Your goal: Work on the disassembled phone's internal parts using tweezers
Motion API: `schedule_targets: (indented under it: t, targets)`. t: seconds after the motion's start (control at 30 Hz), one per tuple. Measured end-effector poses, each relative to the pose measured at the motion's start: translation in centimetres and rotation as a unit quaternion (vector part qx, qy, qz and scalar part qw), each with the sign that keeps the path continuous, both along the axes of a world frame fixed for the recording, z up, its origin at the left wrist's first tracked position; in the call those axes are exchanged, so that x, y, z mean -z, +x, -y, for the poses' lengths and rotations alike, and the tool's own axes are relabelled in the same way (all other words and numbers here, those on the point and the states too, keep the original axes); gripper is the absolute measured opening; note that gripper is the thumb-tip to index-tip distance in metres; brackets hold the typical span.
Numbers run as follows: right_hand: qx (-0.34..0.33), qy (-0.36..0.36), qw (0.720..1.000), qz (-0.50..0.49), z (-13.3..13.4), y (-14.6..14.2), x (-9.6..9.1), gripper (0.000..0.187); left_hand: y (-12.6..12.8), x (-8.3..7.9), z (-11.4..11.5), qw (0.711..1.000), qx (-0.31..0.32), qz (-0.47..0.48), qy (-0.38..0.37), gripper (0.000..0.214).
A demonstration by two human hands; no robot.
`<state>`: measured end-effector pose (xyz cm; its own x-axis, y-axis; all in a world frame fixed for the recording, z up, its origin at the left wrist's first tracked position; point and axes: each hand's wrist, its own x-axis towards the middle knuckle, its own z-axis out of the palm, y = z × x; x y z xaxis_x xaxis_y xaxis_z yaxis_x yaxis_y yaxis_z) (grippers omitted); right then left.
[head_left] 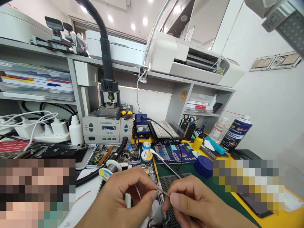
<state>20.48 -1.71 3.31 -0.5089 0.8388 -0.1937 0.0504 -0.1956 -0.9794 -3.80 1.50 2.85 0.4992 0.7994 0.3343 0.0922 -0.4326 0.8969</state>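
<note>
Pinching a slim grey rod (164, 192) between thumb and fingers, the right hand (190, 194) works at the near middle of the bench, its other fingers curled underneath. The rod points left and away, so that its far tip reaches the fingertips of the left hand (118, 191), whose thumb and forefinger are drawn narrowly together; whether they grip that tip or only meet it, I cannot tell. Below the two hands lies a grey piece (158, 211) with dark wires, partly hidden, and just beyond the left fingers an exposed circuit board (149, 169) shows. A wooden-handled tool (155, 169) lies along the right edge of that board, and to its right a black perforated mat (177, 204) runs beneath the right hand. Just beyond the left hand stands a solder spool (110, 169), tilted. Farther off, two small round tubs (146, 155) sit next to each other, with a tray of boards (114, 155) to their left and a dark blue round container (203, 166) to their right. At the far left a grey soldering station (106, 128) stands under the shelf, while a dark blue spray can (237, 133) leans at the far right.
</note>
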Motion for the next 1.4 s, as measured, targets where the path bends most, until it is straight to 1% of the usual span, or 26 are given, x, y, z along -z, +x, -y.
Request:
schedule_targets:
  t: [0.1, 0.17, 0.3, 0.43, 0.63, 0.83, 1.0, 1.2, 1.4]
  targets:
    - [0.001, -0.005, 1.000, 0.007, 0.0, 0.1, -0.1, 0.058, 0.2, 0.0, 0.0, 0.998, -0.016, 0.002, 0.065, 0.013]
    - [-0.001, -0.012, 1.000, 0.010, -0.1, 0.1, -0.2, 0.059, 0.3, 0.0, -0.1, 0.995, -0.024, 0.005, 0.092, 0.013]
    - [-0.004, -0.017, 1.000, 0.022, -0.1, 0.1, -0.3, 0.061, 0.4, 0.2, -0.2, 0.992, -0.026, 0.008, 0.124, 0.015]
    - [-0.002, -0.015, 0.999, 0.034, -0.1, 0.1, -0.4, 0.064, 0.3, 0.6, -0.3, 0.985, -0.020, 0.018, 0.173, 0.022]
    - [0.005, -0.003, 0.998, 0.067, 0.1, 0.0, -0.5, 0.068, 0.0, 0.8, -0.2, 0.975, -0.006, -0.008, 0.223, 0.021]
    - [0.021, 0.008, 0.995, 0.102, 0.3, -0.3, -1.0, 0.073, 0.0, 0.8, -0.3, 0.967, -0.025, -0.024, 0.253, 0.021]
    - [0.018, 0.001, 0.993, 0.117, 0.2, -0.2, -1.0, 0.079, 0.0, 1.0, -0.4, 0.965, -0.020, -0.033, 0.259, 0.021]
    - [0.011, -0.003, 0.991, 0.134, 0.2, -0.3, -0.8, 0.074, -0.3, 1.3, -0.4, 0.961, -0.013, -0.035, 0.273, 0.021]
    - [0.017, -0.004, 0.990, 0.138, 0.2, -0.3, -1.0, 0.066, -0.2, 1.5, -0.5, 0.962, -0.006, -0.038, 0.272, 0.019]
